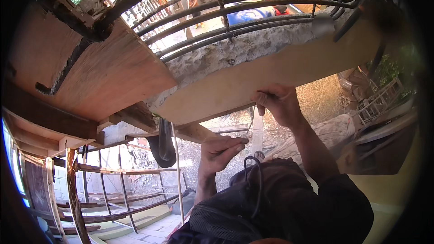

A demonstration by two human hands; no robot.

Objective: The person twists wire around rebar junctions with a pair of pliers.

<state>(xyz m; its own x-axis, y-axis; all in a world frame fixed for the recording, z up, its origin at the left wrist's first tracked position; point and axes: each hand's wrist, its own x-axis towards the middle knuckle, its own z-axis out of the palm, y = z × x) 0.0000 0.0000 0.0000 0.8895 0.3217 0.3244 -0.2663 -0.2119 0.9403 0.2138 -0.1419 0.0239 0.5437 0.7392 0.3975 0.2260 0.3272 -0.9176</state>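
Observation:
A long, pale formwork board (253,83) runs across in front of me along the side of a rough concrete beam (217,58). At the board's lower edge is my right hand (278,104), its fingers curled closed with the fingertips against the edge; what they pinch is too small to make out. A thin wire (251,122) slants down from just under those fingertips. Lower and to the left, my left hand (221,153) has its thumb and fingers pressed together around the wire's lower end.
Bent reinforcing bars (190,40) run above the concrete. A reddish plywood sheet (104,68) stands at the left, over timber supports (74,190). A dark, rounded object (165,149) hangs below the beam. Far below lies gravelly ground (316,95). People are visible beyond the bars.

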